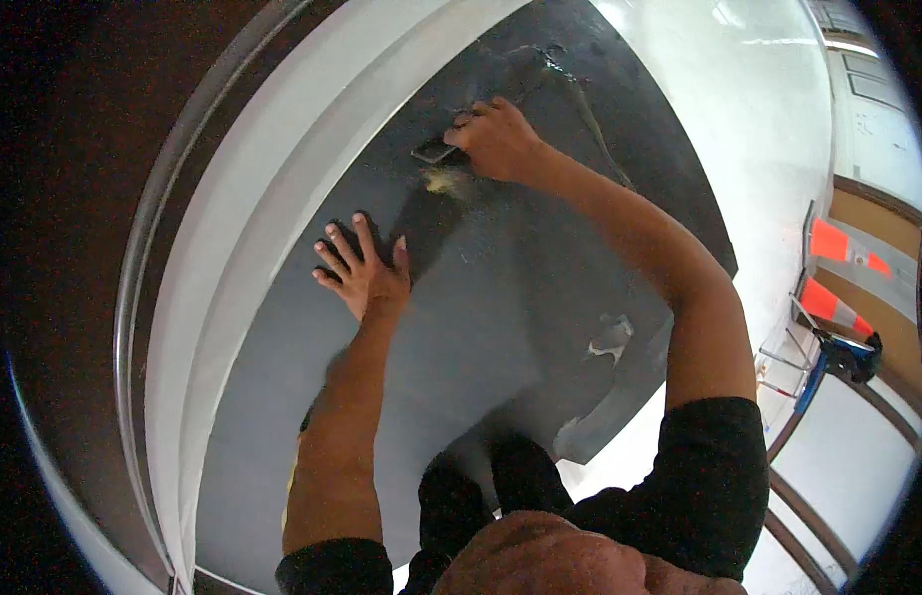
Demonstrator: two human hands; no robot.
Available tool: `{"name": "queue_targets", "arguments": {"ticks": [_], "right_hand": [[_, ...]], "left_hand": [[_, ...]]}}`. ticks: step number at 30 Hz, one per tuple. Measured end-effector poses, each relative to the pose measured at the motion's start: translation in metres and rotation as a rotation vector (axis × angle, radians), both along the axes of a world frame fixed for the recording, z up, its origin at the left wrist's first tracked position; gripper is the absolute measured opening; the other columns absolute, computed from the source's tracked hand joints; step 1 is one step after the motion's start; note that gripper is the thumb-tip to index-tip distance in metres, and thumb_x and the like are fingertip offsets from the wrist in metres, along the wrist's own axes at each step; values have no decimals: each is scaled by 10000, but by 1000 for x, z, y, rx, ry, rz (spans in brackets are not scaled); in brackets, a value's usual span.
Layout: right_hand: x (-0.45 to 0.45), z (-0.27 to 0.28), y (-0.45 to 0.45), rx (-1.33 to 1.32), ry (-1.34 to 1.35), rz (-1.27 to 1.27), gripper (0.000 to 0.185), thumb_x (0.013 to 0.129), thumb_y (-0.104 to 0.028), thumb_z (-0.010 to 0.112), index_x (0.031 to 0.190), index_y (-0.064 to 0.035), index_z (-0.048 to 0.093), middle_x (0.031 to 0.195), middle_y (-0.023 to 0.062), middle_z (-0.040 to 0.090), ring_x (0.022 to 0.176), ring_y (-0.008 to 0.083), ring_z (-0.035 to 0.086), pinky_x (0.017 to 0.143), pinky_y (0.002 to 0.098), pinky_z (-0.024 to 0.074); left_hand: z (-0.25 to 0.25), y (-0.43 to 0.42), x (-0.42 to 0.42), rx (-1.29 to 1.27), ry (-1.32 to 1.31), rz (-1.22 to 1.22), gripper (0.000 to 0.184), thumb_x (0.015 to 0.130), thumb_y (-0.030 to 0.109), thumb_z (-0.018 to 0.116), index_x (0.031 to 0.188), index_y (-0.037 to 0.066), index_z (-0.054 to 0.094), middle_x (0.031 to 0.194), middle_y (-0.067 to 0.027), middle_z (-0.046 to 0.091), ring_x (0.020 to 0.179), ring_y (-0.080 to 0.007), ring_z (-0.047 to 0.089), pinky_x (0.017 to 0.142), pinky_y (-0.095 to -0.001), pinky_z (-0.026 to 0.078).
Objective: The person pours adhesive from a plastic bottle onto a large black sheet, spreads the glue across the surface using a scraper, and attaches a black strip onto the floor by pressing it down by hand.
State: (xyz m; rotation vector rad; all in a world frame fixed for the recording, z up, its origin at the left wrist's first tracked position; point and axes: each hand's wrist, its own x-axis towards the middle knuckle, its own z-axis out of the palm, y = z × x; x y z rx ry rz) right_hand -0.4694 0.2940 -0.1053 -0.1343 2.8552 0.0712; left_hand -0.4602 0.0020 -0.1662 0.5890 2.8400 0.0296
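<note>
My right hand (498, 141) is closed around a small flat scraper (434, 151). Its thin rectangular edge points left and lies at the surface of a dark grey sheet (451, 327); the part inside my fist is hidden. Just below the scraper, a yellowish patch (441, 181) marks the sheet. My left hand (364, 268) presses palm down on the same sheet, fingers spread and holding nothing, lower and to the left of the scraper.
A white ledge (233, 248) and a dark curved rail border the sheet's left side. Pale scraps (610, 339) lie near its right edge. Shiny wet streaks (555, 65) show at the top. Orange traffic cones (836, 305) and a blue-and-black object (846, 357) stand far right.
</note>
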Motion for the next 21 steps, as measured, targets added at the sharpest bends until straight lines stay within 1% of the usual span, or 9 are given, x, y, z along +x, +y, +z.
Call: {"name": "queue_targets", "arguments": {"ticks": [1,3,4,7,11,14,16,19,21], "right_hand": [[6,16,1,-16,-28,-190,254,776,-188,684,1027,-164,655,1118,47,699,1126,310,629,926,477,487],[33,4,52,-131,264,-394,322,803,-182,662,1124,-165,663,1138,98,692,1119,338,632,919,486,501],[39,0,84,-34,214,-546,365,815,-185,648,1179,-166,656,1145,128,687,1110,350,636,929,484,503],[56,-6,196,-8,143,-589,456,854,-204,593,1301,-121,621,1162,211,671,1090,373,648,957,471,504],[39,5,228,-8,125,-932,418,873,-261,570,1239,-75,644,1159,227,673,1086,405,645,922,483,519],[22,-45,255,6,100,-1034,396,846,-299,579,1122,-33,678,1140,239,676,1051,418,653,894,496,525],[11,-62,246,40,230,-890,391,822,-296,581,1106,-51,690,1134,220,685,1040,421,654,890,503,525],[-9,-37,198,27,101,-767,387,809,-232,582,1169,-144,693,1139,183,693,1032,417,657,895,499,527],[3,-54,193,-138,147,-506,437,813,-156,566,1230,-228,676,1148,149,696,1043,409,654,894,497,527]], "left_hand": [[-1,-1,1,12,-7,-5,779,965,644,416,1591,247,177,1643,-204,106,1503,-465,48,1145,-690,85],[-5,-2,0,18,31,-7,775,967,636,421,1591,245,179,1640,-205,123,1500,-468,69,1137,-695,106],[-5,-2,1,20,29,-6,775,967,636,421,1591,245,179,1640,-205,123,1500,-468,69,1137,-695,106],[-5,-5,1,32,41,-16,774,965,640,425,1589,242,198,1646,-197,107,1494,-481,90,1129,-716,126],[0,0,0,9,40,-9,772,966,638,425,1589,243,198,1640,-201,130,1492,-482,102,1126,-717,136],[-3,-1,2,37,59,-14,770,967,636,424,1588,238,201,1637,-205,142,1490,-484,110,1124,-719,139],[-2,0,3,69,83,-30,768,968,636,422,1587,235,204,1635,-207,146,1489,-485,112,1124,-720,140],[-1,3,4,23,49,-8,767,969,640,414,1585,232,207,1634,-209,147,1490,-484,112,1126,-716,141],[-3,1,3,0,57,-12,794,958,647,434,1594,248,174,1642,-193,121,1492,-473,100,1133,-699,125]]}}
